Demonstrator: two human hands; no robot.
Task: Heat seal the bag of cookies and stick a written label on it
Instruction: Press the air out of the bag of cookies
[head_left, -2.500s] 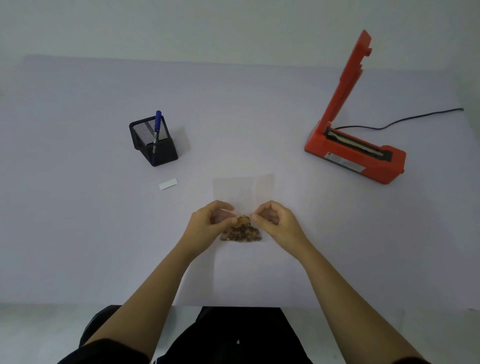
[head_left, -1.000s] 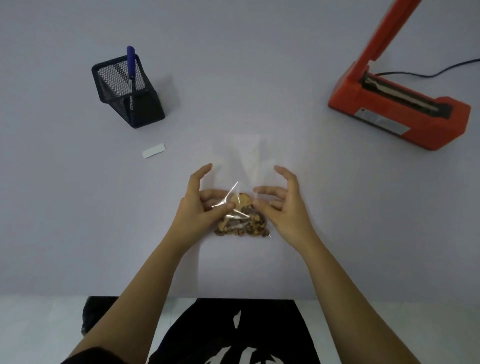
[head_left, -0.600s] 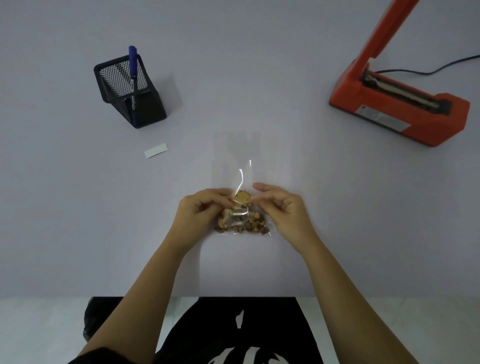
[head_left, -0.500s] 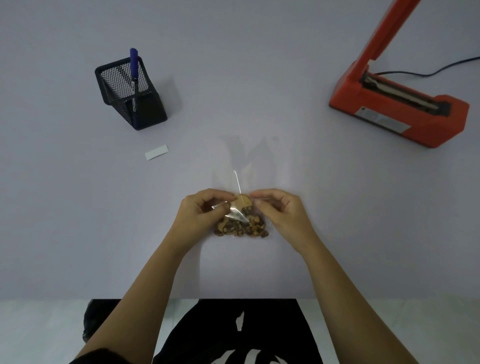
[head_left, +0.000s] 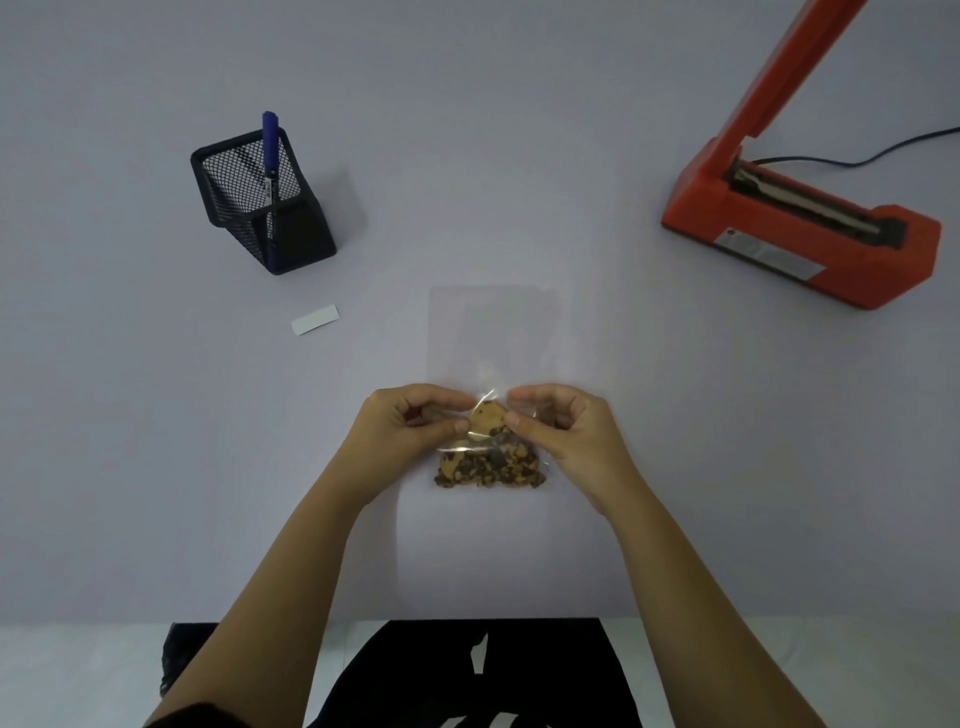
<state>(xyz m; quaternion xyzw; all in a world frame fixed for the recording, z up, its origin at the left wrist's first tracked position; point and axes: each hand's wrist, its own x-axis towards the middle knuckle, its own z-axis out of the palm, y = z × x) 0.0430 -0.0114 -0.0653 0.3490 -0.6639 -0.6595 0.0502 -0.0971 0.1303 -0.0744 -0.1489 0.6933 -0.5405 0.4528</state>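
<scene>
Clear plastic bag of chocolate-chip cookies (head_left: 491, 462) lies on the pale lilac counter (head_left: 156, 467), roughly mid-width, closer to the near edge than the far one. Cookies are heaped in the bag's bottom end, which points at the near edge. The empty film runs flat toward the far edge; can't tell whether the mouth is open. Left hand (head_left: 410, 426) pinches the film on the bag's left side, thumb against forefinger, just above the cookie heap, other fingers curled in. Right hand (head_left: 566, 431) does the same on the bag's right side. Fingertips of the two hands sit close but apart. One round cookie stands up between them, with film bunched over it. The rest of the heap sits on the near-edge side of the fingertips, between the two wrists. White rectangular label strip (head_left: 315, 319) lies flat on the counter, left of the bag and apart from it; no writing readable on it. Black wire-mesh pen holder (head_left: 291, 234) stands beyond the strip, toward the far left corner, with a blue marker (head_left: 269, 150) upright in it. Orange heat sealer (head_left: 800, 244) sits toward the right edge on the far side, well apart from the bag, arm raised, sealing bar exposed. Black cable (head_left: 883, 153) runs from behind it off toward the right edge.
</scene>
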